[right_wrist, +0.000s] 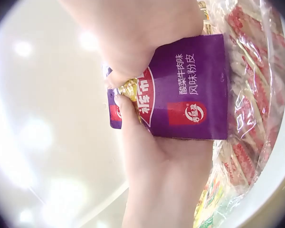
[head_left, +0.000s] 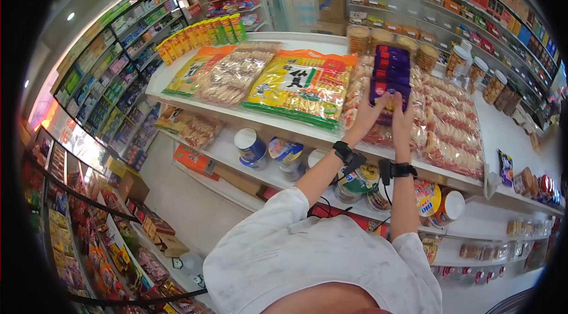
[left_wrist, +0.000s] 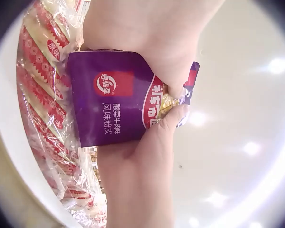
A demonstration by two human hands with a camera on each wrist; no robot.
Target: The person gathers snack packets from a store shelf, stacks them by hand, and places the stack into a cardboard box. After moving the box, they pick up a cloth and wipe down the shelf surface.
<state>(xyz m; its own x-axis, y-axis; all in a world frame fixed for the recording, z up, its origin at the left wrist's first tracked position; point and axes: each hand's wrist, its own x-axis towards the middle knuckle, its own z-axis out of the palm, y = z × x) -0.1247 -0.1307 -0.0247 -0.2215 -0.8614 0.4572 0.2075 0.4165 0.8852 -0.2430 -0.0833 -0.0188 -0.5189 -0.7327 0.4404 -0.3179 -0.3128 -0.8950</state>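
Note:
Both hands are together at the near end of a row of purple noodle packets [head_left: 390, 71], which lies over the clear bags on the counter. My left hand [head_left: 371, 117] grips the nearest packet from the left and my right hand [head_left: 403, 119] from the right. The thumbs press on its face and nearly meet. In the left wrist view the purple packet [left_wrist: 104, 97] shows a red logo and white lettering, with the thumbs over a yellow picture. The right wrist view shows the same packet [right_wrist: 190, 90] between both hands. Fingers behind it are hidden.
Bags of rolled snacks [head_left: 452, 125] flank the packets on the right; a large yellow bag [head_left: 302, 86] lies to the left. Jars [head_left: 358, 41] stand behind. Tubs [head_left: 251, 147] fill the shelf below the white counter edge [head_left: 236, 114]. Stocked shelves [head_left: 118, 71] line the left.

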